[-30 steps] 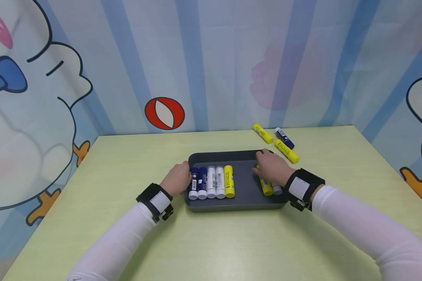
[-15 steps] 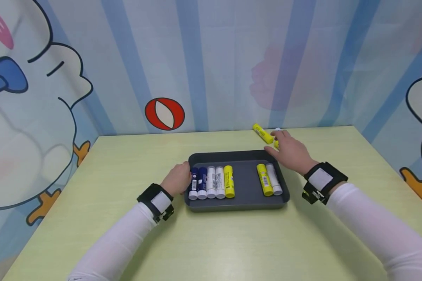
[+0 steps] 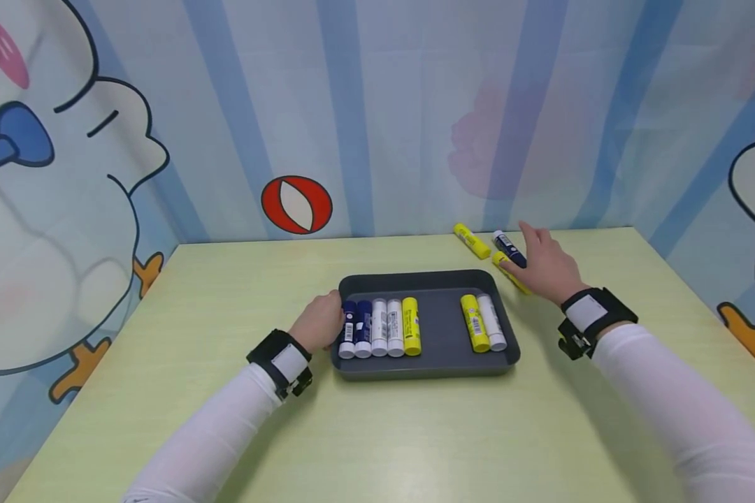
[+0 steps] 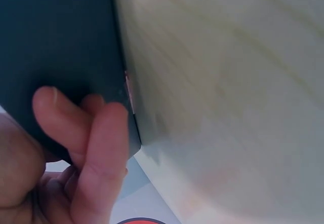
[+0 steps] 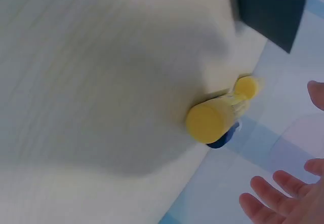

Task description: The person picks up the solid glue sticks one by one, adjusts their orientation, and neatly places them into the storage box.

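Observation:
My left hand (image 3: 317,321) grips the left end of a dark grey tray (image 3: 440,325); in the left wrist view its fingers (image 4: 106,148) bend against the outer wall. On the tray's left lie two navy glue sticks (image 3: 363,330), two white ones (image 3: 394,328) and a yellow one (image 3: 411,326) in a row. A yellow (image 3: 475,323) and a white glue stick (image 3: 491,321) lie at its right. Beyond the back right corner, my right hand (image 3: 547,269) hovers with fingers spread over a yellow glue stick (image 5: 207,122), partly covering it, beside a navy one (image 3: 507,246).
Another yellow glue stick (image 3: 472,242) lies near the back edge of the pale table (image 3: 415,440). A printed curtain (image 3: 409,119) rises behind it. Within the tray, a gap separates the left row from the right pair.
My right hand has left the yellow and white glue sticks at the tray's right and moved back and right to the loose glue sticks. The left hand stays on the tray.

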`<state>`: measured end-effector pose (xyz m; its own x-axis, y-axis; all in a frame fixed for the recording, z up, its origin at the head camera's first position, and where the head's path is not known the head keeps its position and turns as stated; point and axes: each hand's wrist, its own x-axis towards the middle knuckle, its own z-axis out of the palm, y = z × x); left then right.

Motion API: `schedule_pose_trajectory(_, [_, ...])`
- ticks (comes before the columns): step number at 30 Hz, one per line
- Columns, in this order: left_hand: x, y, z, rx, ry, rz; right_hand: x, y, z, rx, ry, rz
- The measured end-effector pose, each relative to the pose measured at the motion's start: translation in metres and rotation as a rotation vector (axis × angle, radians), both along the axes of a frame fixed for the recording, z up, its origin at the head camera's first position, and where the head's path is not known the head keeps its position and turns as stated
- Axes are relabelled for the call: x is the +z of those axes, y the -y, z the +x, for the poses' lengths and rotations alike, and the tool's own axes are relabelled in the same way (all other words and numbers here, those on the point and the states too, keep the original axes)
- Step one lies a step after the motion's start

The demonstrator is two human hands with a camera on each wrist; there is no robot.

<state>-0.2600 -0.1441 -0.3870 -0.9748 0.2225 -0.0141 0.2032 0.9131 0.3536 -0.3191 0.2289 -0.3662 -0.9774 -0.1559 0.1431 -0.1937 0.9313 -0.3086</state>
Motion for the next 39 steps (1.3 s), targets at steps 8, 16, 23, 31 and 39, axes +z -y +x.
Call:
schedule_pose_trajectory(8, [0.001, 0.000, 0.000, 0.007, 0.010, 0.000, -0.014, -0.002, -0.008, -0.027, 0.059, 0.041])
schedule_pose_trajectory(16, [0.000, 0.000, 0.002, 0.009, 0.000, 0.002, -0.022, 0.004, -0.006, -0.029, 0.062, 0.091])
schedule_pose_trajectory(23, [0.000, -0.002, 0.002, 0.001, -0.009, 0.003, -0.027, 0.007, -0.005, -0.064, 0.084, 0.127])
schedule_pose_trajectory(31, [0.000, -0.003, 0.001, -0.004, -0.017, -0.004, -0.031, 0.003, -0.006, -0.066, 0.077, 0.162])
schedule_pose_trajectory(39, [-0.001, -0.003, 0.000, -0.011, -0.025, -0.010, -0.031, 0.004, -0.004, -0.048, 0.063, 0.132])
